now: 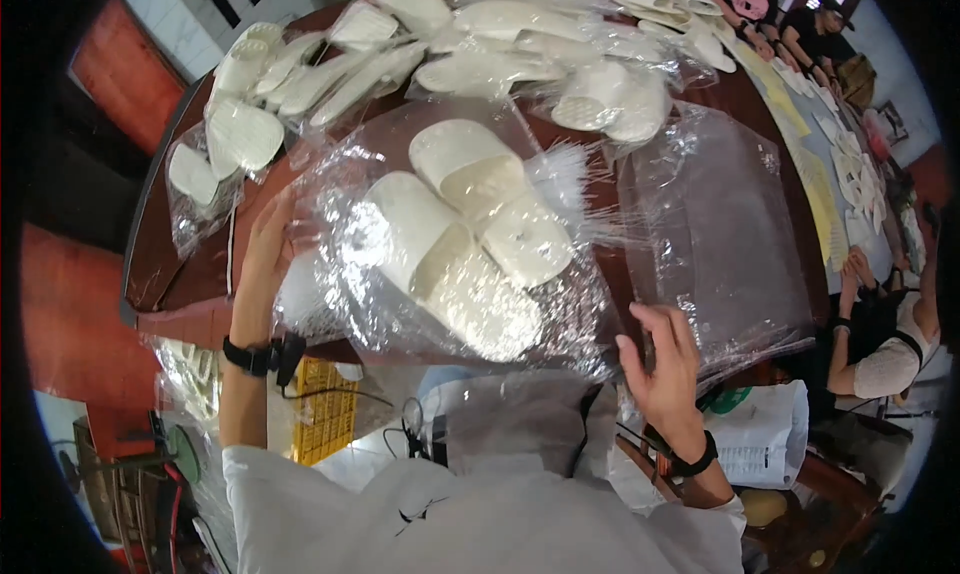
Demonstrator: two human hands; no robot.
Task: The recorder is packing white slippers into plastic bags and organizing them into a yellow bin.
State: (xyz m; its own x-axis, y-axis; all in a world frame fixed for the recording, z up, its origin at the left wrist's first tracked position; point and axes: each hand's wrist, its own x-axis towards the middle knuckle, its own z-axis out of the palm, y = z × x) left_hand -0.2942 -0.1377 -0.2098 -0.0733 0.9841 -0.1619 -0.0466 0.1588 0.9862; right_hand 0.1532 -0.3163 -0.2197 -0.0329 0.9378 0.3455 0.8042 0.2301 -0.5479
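A pair of white slide slippers [470, 234] lies inside a clear plastic bag [590, 314] in front of me on the dark red table. The slippers sit side by side, tilted to the upper left. My left hand [268, 236] is at the bag's left edge with its fingers stretched away from me, partly hidden by shiny plastic. By the bag's lower right corner, my right hand [662, 369] has its thumb and fingers apart, with nothing seen between them. Flat clear bags [725, 239] lie in a stack just beyond that hand.
Several bagged white slippers [520, 49] line the table's far side, with more at the left [235, 134]. White thin strips [570, 174] stick out behind the pair. A yellow crate [325, 409] stands below the table edge. Other people [890, 344] work along a table at the right.
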